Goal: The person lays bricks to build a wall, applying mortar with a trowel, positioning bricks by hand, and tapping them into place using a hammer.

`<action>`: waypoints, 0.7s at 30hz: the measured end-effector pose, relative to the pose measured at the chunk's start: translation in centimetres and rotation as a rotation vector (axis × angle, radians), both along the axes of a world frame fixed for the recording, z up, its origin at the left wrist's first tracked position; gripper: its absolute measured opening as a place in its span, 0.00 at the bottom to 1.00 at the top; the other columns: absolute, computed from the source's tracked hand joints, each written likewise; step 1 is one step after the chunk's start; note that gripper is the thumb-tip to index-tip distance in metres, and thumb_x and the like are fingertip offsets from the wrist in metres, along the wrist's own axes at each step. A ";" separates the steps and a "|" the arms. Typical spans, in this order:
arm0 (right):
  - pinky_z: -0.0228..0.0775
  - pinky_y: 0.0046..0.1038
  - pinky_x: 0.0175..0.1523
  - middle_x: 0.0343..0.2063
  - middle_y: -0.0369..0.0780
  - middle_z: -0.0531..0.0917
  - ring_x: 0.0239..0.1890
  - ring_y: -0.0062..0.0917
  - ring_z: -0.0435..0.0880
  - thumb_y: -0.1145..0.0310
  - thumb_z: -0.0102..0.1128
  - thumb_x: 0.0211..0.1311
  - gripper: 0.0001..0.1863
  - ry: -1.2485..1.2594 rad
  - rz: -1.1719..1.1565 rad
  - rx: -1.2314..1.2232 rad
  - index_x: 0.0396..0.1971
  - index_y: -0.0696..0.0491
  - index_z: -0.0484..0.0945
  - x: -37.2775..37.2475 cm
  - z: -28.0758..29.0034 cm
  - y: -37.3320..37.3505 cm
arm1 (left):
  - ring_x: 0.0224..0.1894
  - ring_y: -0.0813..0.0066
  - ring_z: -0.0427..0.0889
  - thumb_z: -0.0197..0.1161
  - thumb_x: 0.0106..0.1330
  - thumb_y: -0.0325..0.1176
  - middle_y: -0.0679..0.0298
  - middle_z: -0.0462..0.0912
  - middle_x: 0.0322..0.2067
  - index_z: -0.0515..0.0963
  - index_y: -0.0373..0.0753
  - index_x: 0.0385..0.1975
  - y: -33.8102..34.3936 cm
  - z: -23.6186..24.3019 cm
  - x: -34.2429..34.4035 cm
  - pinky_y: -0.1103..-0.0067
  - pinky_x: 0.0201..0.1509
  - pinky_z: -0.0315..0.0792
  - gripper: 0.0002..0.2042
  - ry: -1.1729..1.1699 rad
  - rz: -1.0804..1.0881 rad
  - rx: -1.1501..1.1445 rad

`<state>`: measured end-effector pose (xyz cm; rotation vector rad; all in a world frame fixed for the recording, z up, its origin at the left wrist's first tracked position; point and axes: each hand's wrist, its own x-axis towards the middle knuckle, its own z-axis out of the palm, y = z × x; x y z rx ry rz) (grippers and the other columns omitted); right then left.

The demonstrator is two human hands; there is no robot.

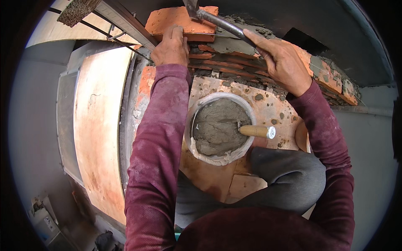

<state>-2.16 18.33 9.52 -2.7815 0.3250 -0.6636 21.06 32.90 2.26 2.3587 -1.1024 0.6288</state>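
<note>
An orange brick [180, 21] lies at the left end of a brick wall, on grey mortar [234, 45]. My left hand [171, 47] grips its near left edge, fingers bent over the top. In my right hand [284, 60] is a hammer [226, 26] with a metal handle. The hammer's head hangs over the brick's top; whether it touches cannot be told. A thin string runs along the brick's near side. Between my arms stands a round bucket [196, 155] of wet mortar, with a wooden-handled trowel [255, 131] stuck in it.
Mortar-spotted board [268, 104] lies under the bucket, near my crossed legs [289, 167]. A metal straightedge [127, 25] slants beside my left hand. To the left stands a plywood panel [98, 129]. The wall's laid bricks [331, 79] continue right, beneath a dark surface.
</note>
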 end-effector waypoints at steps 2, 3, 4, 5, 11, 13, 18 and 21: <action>0.70 0.40 0.38 0.25 0.44 0.79 0.29 0.39 0.78 0.75 0.56 0.65 0.28 0.012 -0.033 0.032 0.65 0.40 0.71 -0.6 0.0 0.3 | 0.44 0.61 0.85 0.69 0.60 0.38 0.71 0.82 0.50 0.79 0.50 0.47 -0.2 0.3 0.0 0.67 0.43 0.79 0.15 -0.002 0.015 0.022; 0.70 0.40 0.38 0.25 0.44 0.79 0.30 0.39 0.78 0.75 0.56 0.64 0.28 0.022 -0.047 0.052 0.65 0.40 0.71 -0.8 -0.1 0.5 | 0.44 0.61 0.85 0.69 0.60 0.38 0.70 0.82 0.49 0.79 0.51 0.46 -0.1 0.5 -0.2 0.67 0.43 0.79 0.14 0.002 0.026 0.037; 0.70 0.41 0.38 0.25 0.45 0.79 0.30 0.40 0.79 0.74 0.57 0.64 0.29 0.022 -0.054 0.061 0.65 0.39 0.71 -1.0 -0.1 0.6 | 0.43 0.60 0.85 0.69 0.60 0.37 0.70 0.83 0.49 0.79 0.50 0.46 -0.2 0.7 -0.4 0.67 0.43 0.79 0.14 0.023 0.030 0.067; 0.70 0.41 0.38 0.25 0.45 0.79 0.30 0.40 0.79 0.74 0.57 0.64 0.29 0.039 -0.035 0.041 0.65 0.39 0.70 -0.9 -0.3 0.3 | 0.43 0.60 0.85 0.69 0.60 0.37 0.69 0.83 0.49 0.79 0.50 0.46 -0.3 1.0 -0.6 0.67 0.43 0.79 0.14 0.045 0.034 0.097; 0.71 0.41 0.37 0.26 0.47 0.80 0.30 0.41 0.80 0.73 0.56 0.65 0.28 0.095 -0.007 0.043 0.65 0.41 0.70 -0.4 -0.2 -0.5 | 0.44 0.58 0.85 0.67 0.62 0.37 0.68 0.83 0.49 0.79 0.50 0.45 0.1 1.7 0.1 0.64 0.43 0.79 0.12 0.068 0.001 0.101; 0.72 0.41 0.38 0.25 0.47 0.80 0.29 0.41 0.80 0.73 0.56 0.66 0.27 0.109 0.014 0.032 0.65 0.41 0.70 0.2 1.1 -0.6 | 0.44 0.57 0.85 0.66 0.63 0.36 0.67 0.83 0.49 0.79 0.51 0.45 0.4 2.1 0.4 0.64 0.43 0.79 0.12 0.075 0.007 0.137; 0.72 0.42 0.38 0.27 0.46 0.81 0.31 0.42 0.80 0.72 0.56 0.66 0.27 0.073 -0.033 0.055 0.65 0.42 0.70 -0.7 -0.3 0.1 | 0.42 0.55 0.85 0.62 0.64 0.31 0.64 0.83 0.47 0.78 0.50 0.45 0.2 2.4 0.8 0.62 0.43 0.78 0.11 0.058 -0.017 0.205; 0.72 0.43 0.39 0.29 0.47 0.81 0.33 0.43 0.80 0.72 0.56 0.66 0.26 0.058 -0.011 0.089 0.64 0.43 0.71 -0.5 -0.6 0.1 | 0.43 0.54 0.85 0.62 0.61 0.27 0.63 0.83 0.46 0.77 0.48 0.44 0.2 3.3 0.5 0.61 0.43 0.79 0.13 0.073 -0.002 0.275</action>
